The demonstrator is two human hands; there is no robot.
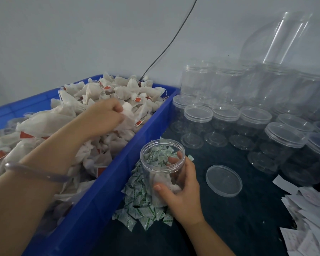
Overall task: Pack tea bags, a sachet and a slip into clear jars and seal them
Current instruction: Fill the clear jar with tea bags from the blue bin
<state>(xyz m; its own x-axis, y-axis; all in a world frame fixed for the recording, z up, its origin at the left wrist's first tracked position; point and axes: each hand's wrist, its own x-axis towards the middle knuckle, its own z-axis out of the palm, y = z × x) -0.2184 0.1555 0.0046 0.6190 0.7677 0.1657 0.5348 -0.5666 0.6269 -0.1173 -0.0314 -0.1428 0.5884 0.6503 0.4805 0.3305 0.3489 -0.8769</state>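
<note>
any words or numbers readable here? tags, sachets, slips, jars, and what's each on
No text here can be read.
On the red tags of the tea bags: a pale mark, too blurred to read.
On the sachets: green print, too small to read.
On the paper slips: faint print, blurred.
On the clear jars and the loose lid: no label shows.

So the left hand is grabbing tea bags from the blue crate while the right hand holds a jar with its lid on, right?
No. The head view shows the jar in the right hand open; a loose lid lies on the table beside it. The left hand is grabbing tea bags from the blue crate.
</note>
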